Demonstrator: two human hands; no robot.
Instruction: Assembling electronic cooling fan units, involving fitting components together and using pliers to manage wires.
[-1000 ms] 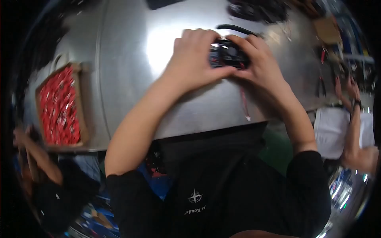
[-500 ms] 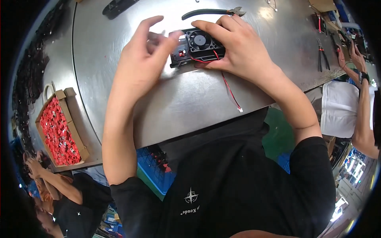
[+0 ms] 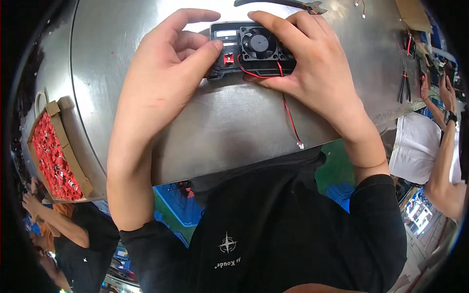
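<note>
A black plastic housing (image 3: 230,70) lies between my hands near the front of the metal table. On its right half sits a square black cooling fan (image 3: 261,43); to the left of the fan is a small red switch-like part (image 3: 228,59). My left hand (image 3: 168,66) holds the housing's left end, thumb on the edge and index finger stretched along the far side. Gripping the right end is my right hand (image 3: 320,61), its palm hiding that corner. A red and black wire (image 3: 290,116) runs from the housing toward the table edge and ends in a white connector (image 3: 300,145).
Pliers (image 3: 312,7) lie just beyond my right hand. A cardboard box of small red parts (image 3: 57,156) stands at the left. Orange-handled pliers (image 3: 404,87) lie at the right, near another person's arms (image 3: 443,141). A blue basket (image 3: 180,205) is below the table edge.
My left hand has come onto the housing's left end, its thumb now resting there. The view has shifted, so the table tools sit higher or further right.
</note>
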